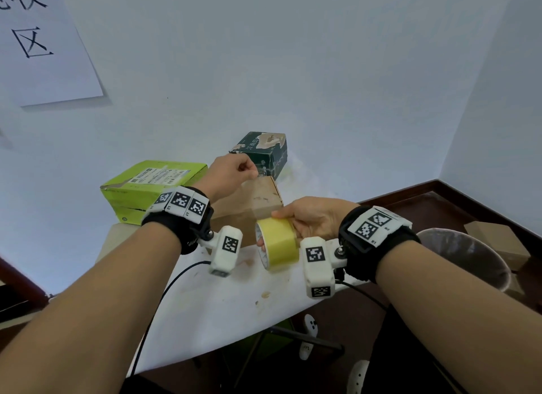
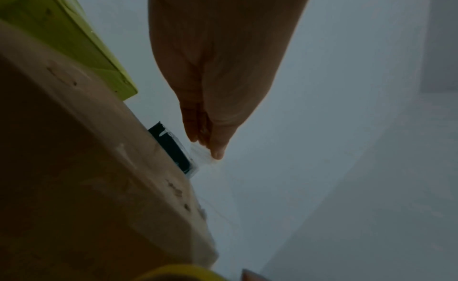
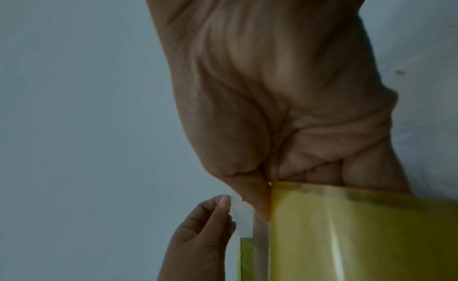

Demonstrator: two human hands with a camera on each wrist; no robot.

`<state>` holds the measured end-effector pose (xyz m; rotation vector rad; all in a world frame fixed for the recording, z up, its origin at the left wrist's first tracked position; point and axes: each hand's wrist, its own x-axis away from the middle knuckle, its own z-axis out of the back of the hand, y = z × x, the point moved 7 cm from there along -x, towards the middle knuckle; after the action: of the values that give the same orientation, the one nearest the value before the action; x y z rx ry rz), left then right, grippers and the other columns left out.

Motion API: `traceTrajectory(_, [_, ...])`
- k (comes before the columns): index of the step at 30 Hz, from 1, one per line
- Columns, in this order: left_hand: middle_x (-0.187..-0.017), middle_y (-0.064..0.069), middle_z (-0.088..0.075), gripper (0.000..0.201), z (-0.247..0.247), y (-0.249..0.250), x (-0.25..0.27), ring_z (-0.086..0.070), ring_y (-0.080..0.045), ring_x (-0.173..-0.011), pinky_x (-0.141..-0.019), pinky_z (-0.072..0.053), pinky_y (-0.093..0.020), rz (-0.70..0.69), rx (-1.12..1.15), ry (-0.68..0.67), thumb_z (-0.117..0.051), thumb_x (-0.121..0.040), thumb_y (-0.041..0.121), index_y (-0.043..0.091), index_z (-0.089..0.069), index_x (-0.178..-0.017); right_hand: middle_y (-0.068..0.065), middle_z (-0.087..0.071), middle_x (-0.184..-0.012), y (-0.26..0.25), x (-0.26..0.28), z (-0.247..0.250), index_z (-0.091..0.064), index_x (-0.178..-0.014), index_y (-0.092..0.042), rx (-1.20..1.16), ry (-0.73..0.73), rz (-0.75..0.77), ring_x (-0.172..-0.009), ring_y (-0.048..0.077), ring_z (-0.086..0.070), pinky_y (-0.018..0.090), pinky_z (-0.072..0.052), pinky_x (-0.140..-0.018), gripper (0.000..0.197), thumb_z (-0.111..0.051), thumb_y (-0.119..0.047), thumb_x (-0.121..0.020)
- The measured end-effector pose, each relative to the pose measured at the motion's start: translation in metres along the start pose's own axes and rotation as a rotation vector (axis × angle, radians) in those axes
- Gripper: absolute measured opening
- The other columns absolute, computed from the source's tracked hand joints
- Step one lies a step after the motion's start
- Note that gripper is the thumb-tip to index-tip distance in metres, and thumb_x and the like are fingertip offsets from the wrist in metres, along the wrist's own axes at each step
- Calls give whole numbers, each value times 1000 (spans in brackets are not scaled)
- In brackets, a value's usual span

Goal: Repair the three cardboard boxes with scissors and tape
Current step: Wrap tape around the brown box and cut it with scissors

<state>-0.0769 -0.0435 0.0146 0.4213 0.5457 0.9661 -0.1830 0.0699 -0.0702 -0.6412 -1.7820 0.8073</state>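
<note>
White table (image 1: pixel 205 314) under everything, wall right behind it. Landmark = brown cardboard box (image 1: pixel 249 206), sitting mid-table. Green box (image 1: pixel 152 185) just left of brown box, against the wall. Dark green box (image 1: pixel 264 153) behind brown box, near the wall, its top torn. Bin (image 1: pixel 469 255) with a liner off to the right of brown box, on the floor, past the table edge.

Yellow tape roll (image 1: pixel 277 244) just in front of brown box, at its near right corner, held up off the table. My right hand (image 1: pixel 313 220) grips the roll, thumb on top, fingers going through the core. A clear tape strip (image 1: pixel 258 194) runs from the roll up over brown box's top. My left hand (image 1: pixel 231 173) is above brown box's far edge, pinching the strip's free end between thumb and fingertips (image 2: pixel 218 148). Scissors not seen in any view.
</note>
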Motion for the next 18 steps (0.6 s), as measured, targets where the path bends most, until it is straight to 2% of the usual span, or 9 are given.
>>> traceTrajectory(2, [-90, 2, -62, 8, -5, -6, -1, -52, -13, -84, -71, -41, -21, 24, -10, -10, -62, -92, 19, 15, -66, -88, 23, -71, -90, 1, -2, 1, -49, -116, -1, 6, -2, -14, -81, 31, -71, 47, -45, -94, 32, -32, -25, -104])
traceTrajectory(5, [-87, 5, -59, 7, -12, -8, -1, -51, -11, -82, -65, -36, -13, 41, -26, -17, -62, -92, 19, 15, -66, -89, 23, -70, -90, 5, -3, 2, -50, -115, 0, -21, -10, -20, -80, 30, -71, 46, -48, -90, 33, -32, -25, -103])
traceTrajectory(9, [-88, 5, -58, 10, -18, -7, -6, -49, -11, -83, -61, -33, -10, 36, -74, -33, -60, -93, 20, 13, -66, -94, 22, -71, -89, 9, -4, 4, -52, -112, 1, -39, -18, -24, -79, 29, -71, 45, -49, -89, 34, -31, -25, -103])
traceTrajectory(13, [-89, 2, -60, 7, -18, -11, -10, -50, -13, -84, -63, -34, -11, 40, -73, -19, -61, -92, 18, 13, -66, -90, 21, -71, -90, 5, -4, 1, -53, -113, -2, -42, -33, -12, -81, 29, -71, 45, -49, -89, 33, -31, -24, -103])
traceTrajectory(18, [-88, 4, -59, 7, -21, -17, -11, -50, -12, -84, -63, -34, -12, 53, -76, -20, -61, -92, 18, 17, -63, -86, 22, -71, -90, 2, -8, 1, -52, -113, -3, -37, -30, -13, -83, 30, -69, 48, -44, -96, 31, -31, -23, -103])
